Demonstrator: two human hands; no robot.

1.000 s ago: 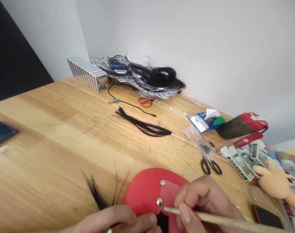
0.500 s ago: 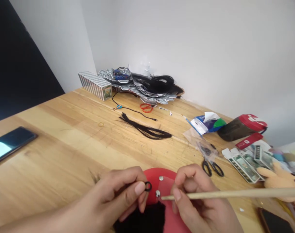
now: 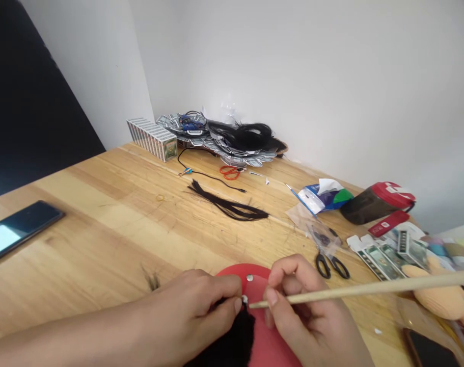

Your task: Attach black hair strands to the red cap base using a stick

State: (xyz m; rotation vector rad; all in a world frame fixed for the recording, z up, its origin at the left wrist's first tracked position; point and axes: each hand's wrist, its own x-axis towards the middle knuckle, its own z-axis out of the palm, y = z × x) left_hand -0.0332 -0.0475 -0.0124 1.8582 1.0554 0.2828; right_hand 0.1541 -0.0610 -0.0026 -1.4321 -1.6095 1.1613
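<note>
My left hand (image 3: 205, 306) is closed in a pinch at the upper edge of a black fuzzy piece (image 3: 235, 339). A small black ring was between these fingertips a moment earlier; now the fingers mostly hide it. My right hand (image 3: 302, 306) grips a slim pale wooden stick (image 3: 354, 291), its tapered tip pointing left, close to my left fingertips. Beneath both hands lies a round red plate-like piece (image 3: 268, 326). On it are a silvery dot (image 3: 249, 278) and a whitish blob (image 3: 244, 299), the blob right beside my left fingertips.
A bundle of black strands (image 3: 227, 204) lies ahead on the wooden table (image 3: 102, 224). Black-handled scissors (image 3: 331, 262), small card boxes (image 3: 384, 260) and a plush toy (image 3: 438, 290) are on the right. One phone (image 3: 21, 229) lies left, another (image 3: 430, 349) lower right.
My left hand has moved right, bringing the small black ring toward the whitish blob and the stick's tip. The stick has shifted slightly up and left in my right hand.
</note>
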